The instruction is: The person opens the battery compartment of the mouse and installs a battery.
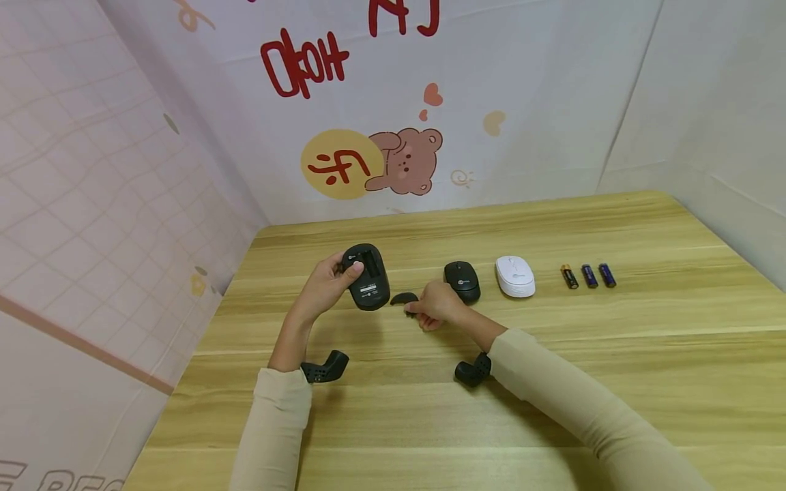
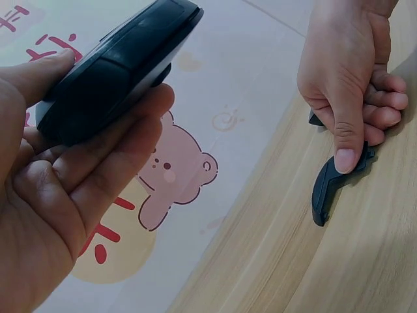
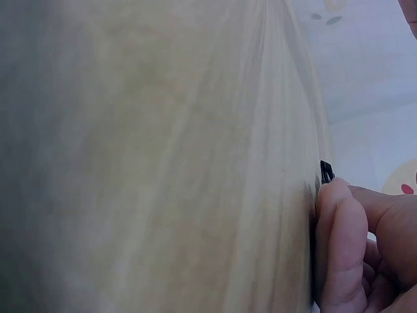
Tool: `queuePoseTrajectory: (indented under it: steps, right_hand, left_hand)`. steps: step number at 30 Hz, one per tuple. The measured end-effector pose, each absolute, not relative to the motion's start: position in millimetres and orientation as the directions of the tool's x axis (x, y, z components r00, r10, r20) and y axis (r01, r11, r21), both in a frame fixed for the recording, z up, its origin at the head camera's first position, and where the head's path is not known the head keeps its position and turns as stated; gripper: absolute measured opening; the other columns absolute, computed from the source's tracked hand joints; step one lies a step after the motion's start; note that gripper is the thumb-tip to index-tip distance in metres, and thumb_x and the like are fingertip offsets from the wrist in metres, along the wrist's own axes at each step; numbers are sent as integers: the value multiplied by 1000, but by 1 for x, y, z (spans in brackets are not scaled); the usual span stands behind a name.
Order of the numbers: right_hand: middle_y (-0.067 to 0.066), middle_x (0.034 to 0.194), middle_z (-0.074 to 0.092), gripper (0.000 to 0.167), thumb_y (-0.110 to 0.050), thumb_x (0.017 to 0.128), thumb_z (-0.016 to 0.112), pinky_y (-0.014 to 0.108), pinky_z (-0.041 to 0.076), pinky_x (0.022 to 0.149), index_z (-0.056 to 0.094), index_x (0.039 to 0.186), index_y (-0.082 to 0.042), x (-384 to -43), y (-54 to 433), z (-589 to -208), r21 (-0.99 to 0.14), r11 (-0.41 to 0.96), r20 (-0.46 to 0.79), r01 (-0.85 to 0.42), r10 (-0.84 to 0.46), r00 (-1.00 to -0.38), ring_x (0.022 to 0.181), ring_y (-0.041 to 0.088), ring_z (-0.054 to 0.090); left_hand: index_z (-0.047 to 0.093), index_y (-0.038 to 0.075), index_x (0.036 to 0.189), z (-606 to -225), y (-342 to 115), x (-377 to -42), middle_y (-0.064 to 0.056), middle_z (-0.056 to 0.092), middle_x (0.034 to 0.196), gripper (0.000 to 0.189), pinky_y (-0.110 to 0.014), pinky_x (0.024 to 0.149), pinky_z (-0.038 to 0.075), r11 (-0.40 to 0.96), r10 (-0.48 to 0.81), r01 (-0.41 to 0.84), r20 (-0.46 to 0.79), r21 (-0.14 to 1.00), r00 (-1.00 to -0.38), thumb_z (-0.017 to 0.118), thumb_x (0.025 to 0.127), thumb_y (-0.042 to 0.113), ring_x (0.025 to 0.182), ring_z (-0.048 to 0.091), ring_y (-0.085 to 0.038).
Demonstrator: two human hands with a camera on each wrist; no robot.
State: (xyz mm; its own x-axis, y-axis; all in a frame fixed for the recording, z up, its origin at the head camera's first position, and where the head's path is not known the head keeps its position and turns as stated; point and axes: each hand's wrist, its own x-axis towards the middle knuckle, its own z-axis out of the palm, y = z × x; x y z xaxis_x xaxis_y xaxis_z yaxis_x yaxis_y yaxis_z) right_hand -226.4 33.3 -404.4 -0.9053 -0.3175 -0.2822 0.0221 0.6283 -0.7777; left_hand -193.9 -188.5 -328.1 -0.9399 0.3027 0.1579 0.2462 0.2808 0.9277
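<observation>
Apparently, right fingers (image 2: 381, 117) partly hide a cover (image 2: 327, 177) near a mouse (image 1: 460, 278).

The work surface is a tabletop of light yellow-brown wood (image 1: 393, 416) with streaked grain running mainly from side to side and rounded far corners. Positioned on it, left to right in the head view: a curved black plastic cover (image 1: 402, 298), its contact with the wood not fully determinable; a rounded black computer mouse (image 1: 462, 278), top face up; a rounded white computer mouse (image 1: 515, 276), top face up; one black cylindrical battery with an orange end (image 1: 570, 277); and two dark-blue cylindrical batteries (image 1: 589, 275) (image 1: 606, 275), side by side, apart.
</observation>
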Motion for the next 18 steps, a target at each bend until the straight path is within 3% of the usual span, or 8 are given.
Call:
queuePoseTrajectory:
  steps: [18]
  right_hand:
    - [6, 49, 60, 42, -26, 87, 66, 27, 51, 43, 64, 54, 0, -225, 34, -401, -753, 657, -280, -10, -334, -900, 43, 14, 59]
  left_hand:
    - [51, -9, 121, -329, -189, -192, -17, 60, 97, 43, -23, 72, 50, 270, 316, 255, 164, 929, -934, 54, 95, 25, 81, 60, -13]
